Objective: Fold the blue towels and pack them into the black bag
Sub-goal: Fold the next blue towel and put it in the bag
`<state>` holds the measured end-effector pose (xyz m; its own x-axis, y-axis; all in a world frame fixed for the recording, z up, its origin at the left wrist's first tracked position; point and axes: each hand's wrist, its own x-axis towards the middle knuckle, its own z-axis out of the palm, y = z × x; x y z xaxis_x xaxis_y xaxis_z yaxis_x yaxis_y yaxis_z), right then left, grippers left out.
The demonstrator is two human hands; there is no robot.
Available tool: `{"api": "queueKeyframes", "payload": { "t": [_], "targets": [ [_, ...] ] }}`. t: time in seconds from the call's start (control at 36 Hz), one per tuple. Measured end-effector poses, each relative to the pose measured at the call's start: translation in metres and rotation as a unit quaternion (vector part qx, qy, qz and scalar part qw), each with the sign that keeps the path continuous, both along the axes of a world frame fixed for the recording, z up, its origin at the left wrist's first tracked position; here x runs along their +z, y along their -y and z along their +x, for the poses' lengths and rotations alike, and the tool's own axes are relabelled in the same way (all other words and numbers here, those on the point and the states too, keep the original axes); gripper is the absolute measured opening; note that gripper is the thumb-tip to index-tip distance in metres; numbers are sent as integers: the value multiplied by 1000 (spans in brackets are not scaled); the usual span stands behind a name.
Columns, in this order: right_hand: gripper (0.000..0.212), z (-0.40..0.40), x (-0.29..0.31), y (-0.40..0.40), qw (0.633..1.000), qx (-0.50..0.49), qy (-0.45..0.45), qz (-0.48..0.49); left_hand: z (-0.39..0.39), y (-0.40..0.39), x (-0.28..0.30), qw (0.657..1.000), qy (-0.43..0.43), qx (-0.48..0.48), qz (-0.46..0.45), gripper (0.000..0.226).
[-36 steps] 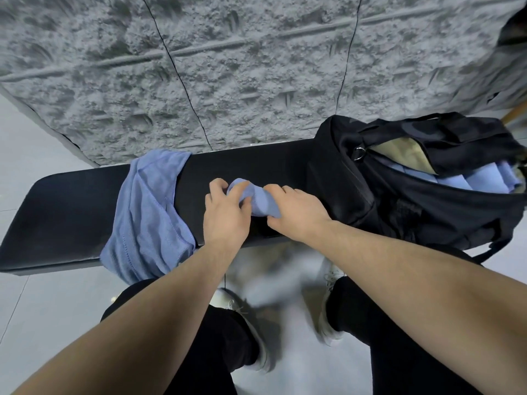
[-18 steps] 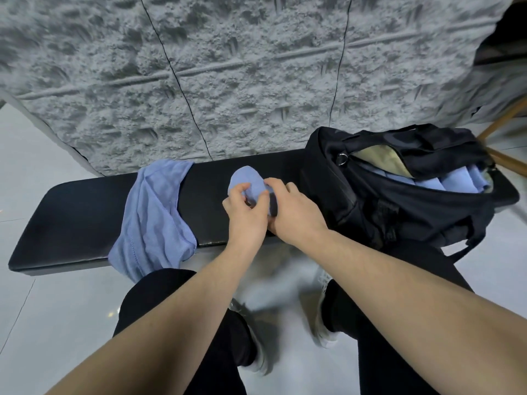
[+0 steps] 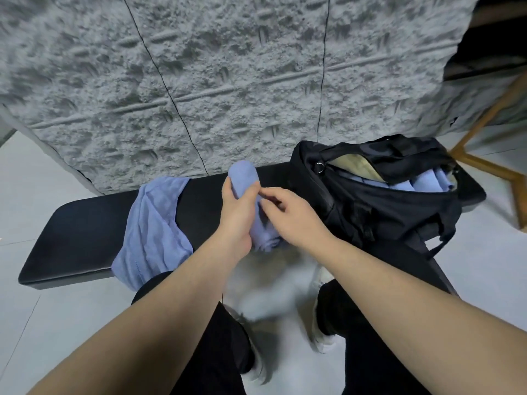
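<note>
At the left, a loose blue towel [image 3: 154, 232] is draped unfolded across the black padded surface [image 3: 82, 232], its lower edge hanging over the near side. Just to its right, a rolled blue towel [image 3: 245, 178] is held upright above the surface: it is gripped by the left hand [image 3: 236, 215], whose fingers and thumb are wrapped round its middle, while the roll's lower end shows beneath the palm. The right hand [image 3: 291, 218] is placed just beside it, fingers curled, with the fingertips pinching the cloth near the left thumb (the exact contact is partly hidden). Farther right, the black bag [image 3: 379, 212] is seen resting on the surface with its mouth open, and several rolled blue towels [image 3: 422, 181] are packed side by side inside it.
</note>
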<state>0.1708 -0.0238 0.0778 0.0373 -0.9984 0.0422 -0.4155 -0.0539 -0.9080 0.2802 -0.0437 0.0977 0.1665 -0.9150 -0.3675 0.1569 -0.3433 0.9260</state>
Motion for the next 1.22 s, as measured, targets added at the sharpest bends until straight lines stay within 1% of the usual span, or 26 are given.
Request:
{"api": "queueKeyframes", "payload": {
  "t": [0.06, 0.11, 0.14, 0.17, 0.22, 0.28, 0.36, 0.42, 0.47, 0.56, 0.61, 0.67, 0.75, 0.78, 0.86, 0.92, 0.97, 1.0, 1.06, 1.08, 1.14, 1.17, 1.22],
  "targets": [
    [20, -8, 6, 8, 995, -47, 88, 19, -2, 2, 4, 1000, -3, 0, -3, 59],
    [15, -17, 16, 12, 984, -92, 147, 43, -8, 3, 11, 1000, -30, -4, 4, 48],
    [17, -22, 21, 14, 976, -109, 175, 67, -12, 3, 13, 999, -40, -6, 15, 44],
    [23, -26, 26, 15, 965, -120, 209, 101, -17, 2, 16, 998, -49, -7, 27, 42],
    [34, -33, 35, 17, 933, -118, 291, 177, -29, 1, 21, 997, -57, -15, 52, 43],
    [39, -40, 42, 19, 896, -109, 361, 234, -43, 1, 25, 994, -77, -27, 68, 39],
    [45, -49, 46, 21, 834, -130, 461, 273, -64, -1, 31, 989, -106, -52, 85, 36],
    [45, -55, 47, 23, 817, -140, 487, 275, -75, -2, 34, 986, -100, -106, 83, 32],
    [44, -64, 49, 26, 815, -155, 490, 267, -86, -1, 37, 983, -100, -125, 86, 31],
    [42, -77, 54, 28, 825, -191, 466, 257, -102, 4, 41, 984, -105, -89, 112, 43],
    [40, -87, 56, 29, 833, -210, 445, 253, -113, 6, 42, 980, -92, -114, 132, 46],
    [36, -99, 54, 31, 839, -224, 435, 240, -123, 8, 39, 976, -80, -149, 140, 41],
    [48, -120, 48, 31, 877, -223, 362, 223, -139, 12, 36, 970, -66, -196, 128, 40],
    [51, -127, 46, 31, 884, -226, 349, 216, -146, 12, 36, 969, -62, -200, 129, 41],
    [48, -147, 41, 35, 886, -244, 339, 203, -164, 16, 33, 968, -23, -218, 126, 45],
    [41, -161, 40, 36, 890, -251, 324, 202, -174, 17, 33, 965, 18, -234, 115, 50],
    [44, -179, 36, 38, 894, -249, 311, 207, -182, 21, 31, 960, 97, -253, 73, 52],
    [45, -189, 36, 38, 893, -253, 307, 212, -185, 24, 29, 957, 137, -252, 36, 49],
    [45, -212, 33, 38, 887, -268, 299, 226, -186, 30, 28, 946, 209, -243, -40, 31],
    [44, -222, 32, 37, 885, -266, 299, 238, -186, 33, 27, 935, 245, -245, -79, 22],
    [39, -238, 35, 32, 884, -247, 294, 266, -185, 40, 23, 889, 325, -286, -147, 17],
    [37, -245, 36, 28, 885, -239, 284, 282, -185, 44, 21, 857, 369, -314, -174, 18],
    [34, -259, 37, 23, 893, -207, 253, 310, -183, 53, 16, 780, 460, -356, -230, 20]
  ]
}}
